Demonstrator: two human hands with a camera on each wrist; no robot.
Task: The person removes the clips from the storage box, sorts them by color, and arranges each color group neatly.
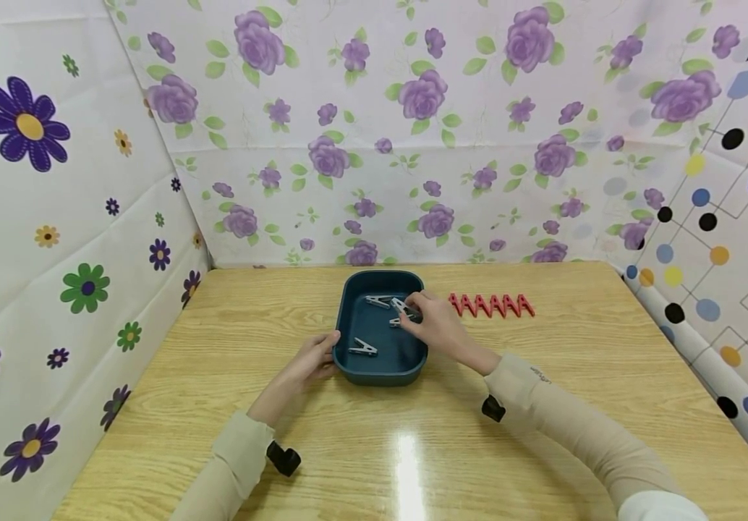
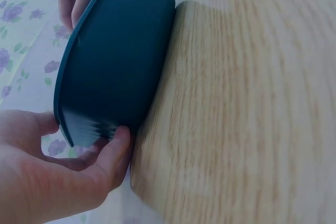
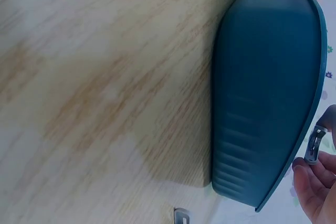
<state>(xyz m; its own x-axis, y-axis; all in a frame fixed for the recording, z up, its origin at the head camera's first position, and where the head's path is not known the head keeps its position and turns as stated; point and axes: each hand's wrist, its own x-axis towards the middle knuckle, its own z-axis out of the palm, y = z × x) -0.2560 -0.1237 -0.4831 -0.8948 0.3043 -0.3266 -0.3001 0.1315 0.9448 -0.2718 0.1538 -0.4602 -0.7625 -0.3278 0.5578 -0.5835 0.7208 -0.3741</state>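
Observation:
A dark teal plastic tub [image 1: 380,378] stands on the table with several grey clothespins inside. One clothespin [image 1: 364,348] lies near its front left, another [image 1: 377,301] towards the back. My left hand [image 1: 312,358] holds the tub's left side; in the left wrist view the thumb is at the rim and the fingers [image 2: 113,153] touch the outer wall. Over the tub's right side, my right hand [image 1: 440,325] pinches a grey clothespin [image 3: 315,145] between thumb and fingers. Part of that clothespin is hidden by the hand in the head view.
Several red clothespins [image 1: 493,305] stand in a row on the wooden table [image 1: 270,304], right of the tub. A small grey metallic piece [image 3: 181,216] shows at the bottom of the right wrist view. Flower-printed cloth [image 1: 348,181] hangs behind the table.

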